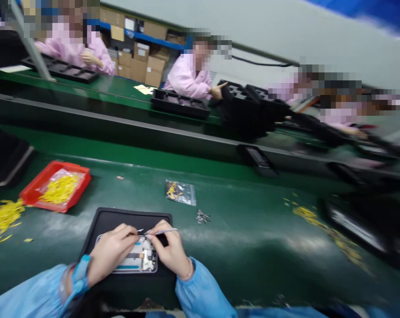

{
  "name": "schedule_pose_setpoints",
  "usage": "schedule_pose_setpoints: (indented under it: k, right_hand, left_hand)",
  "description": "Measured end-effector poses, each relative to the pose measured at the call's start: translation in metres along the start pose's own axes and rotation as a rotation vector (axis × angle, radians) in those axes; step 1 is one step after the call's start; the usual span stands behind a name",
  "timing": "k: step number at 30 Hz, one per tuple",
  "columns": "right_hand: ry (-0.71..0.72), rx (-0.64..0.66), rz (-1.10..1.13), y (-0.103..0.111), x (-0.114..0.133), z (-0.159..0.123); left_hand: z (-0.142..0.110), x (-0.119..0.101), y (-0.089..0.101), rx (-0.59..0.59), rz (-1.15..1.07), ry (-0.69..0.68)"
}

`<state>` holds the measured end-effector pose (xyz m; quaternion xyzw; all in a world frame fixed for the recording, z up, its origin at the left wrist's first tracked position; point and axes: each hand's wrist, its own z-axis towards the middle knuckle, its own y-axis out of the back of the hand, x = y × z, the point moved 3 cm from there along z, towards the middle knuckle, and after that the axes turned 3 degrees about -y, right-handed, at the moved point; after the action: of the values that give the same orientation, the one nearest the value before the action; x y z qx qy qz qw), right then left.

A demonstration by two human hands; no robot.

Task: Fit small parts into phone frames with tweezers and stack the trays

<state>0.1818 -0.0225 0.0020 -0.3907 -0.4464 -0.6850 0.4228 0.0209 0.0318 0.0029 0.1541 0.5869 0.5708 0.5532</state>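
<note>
1. Strips of yellow film (4, 217) lay heaped on the green conveyor belt (246, 212), just beside a red plastic tray (31, 190) that held more of them.
2. Left hand (110, 249), below a blue sleeve (28, 293), was half closed, its fingers curved at the upper edge of the phone body; whether it pinched anything could not be told.
3. Phone body (143, 260) lay opened on a black mat (127, 216), between the hands. It looked light and stiff, with fragile inner parts, so its outer frame seemed the safest hold.
4. Right hand (171, 251) was closed in a pinch on slim steel tweezers (163, 231), their tips over the phone body.
5. Farther right lay a small clear bag (180, 192), loose screws (202, 216), and scattered yellow scraps (319, 223).
</note>
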Motion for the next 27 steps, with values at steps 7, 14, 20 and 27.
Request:
schedule_pose_setpoints:
  k: [7,14,20,27]
  right_hand:
    - [0.072,-0.03,-0.048,-0.009,-0.003,0.005]
    - [0.109,0.021,-0.052,-0.008,0.001,0.005]
    - [0.116,0.046,-0.042,-0.005,0.001,0.0]
    - [0.002,-0.304,0.21,0.009,0.005,-0.003]
  left_hand:
    - [-0.013,0.018,-0.002,0.0,0.182,-0.265]
    - [-0.008,0.014,0.0,-0.031,0.228,-0.289]
    - [0.001,0.0,0.002,0.033,0.288,-0.206]
    - [0.0,-0.005,-0.006,0.049,0.336,-0.214]
